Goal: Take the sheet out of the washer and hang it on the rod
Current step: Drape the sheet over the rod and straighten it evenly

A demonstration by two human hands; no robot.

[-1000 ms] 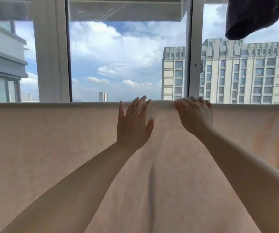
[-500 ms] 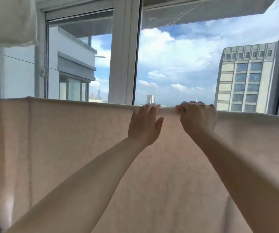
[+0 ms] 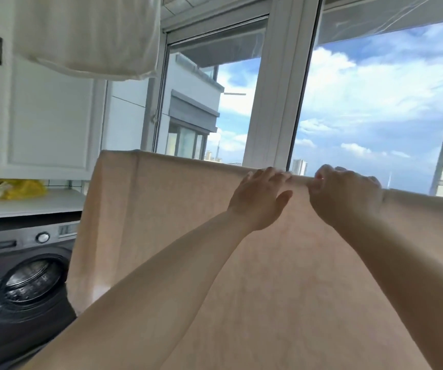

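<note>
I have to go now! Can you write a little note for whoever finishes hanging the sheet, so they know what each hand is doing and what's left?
Left hand: flat, fingers straight, resting on the sheet near its top fold.
Right hand: fingers curled over the top fold, gripping the sheet.
The sheet is out of the washer, whose door is open, and hangs draped; the rod itself is hidden under the fold.
Done: removal and draping.
Left: probably just smoothing it, then letting go.

Plain pale peach sheet [image 3: 188, 222]; dark grey washer [image 3: 22, 276]; white cabinet [image 3: 47, 116]; something yellow, perhaps a bag [image 3: 12, 189], blurred.
</note>
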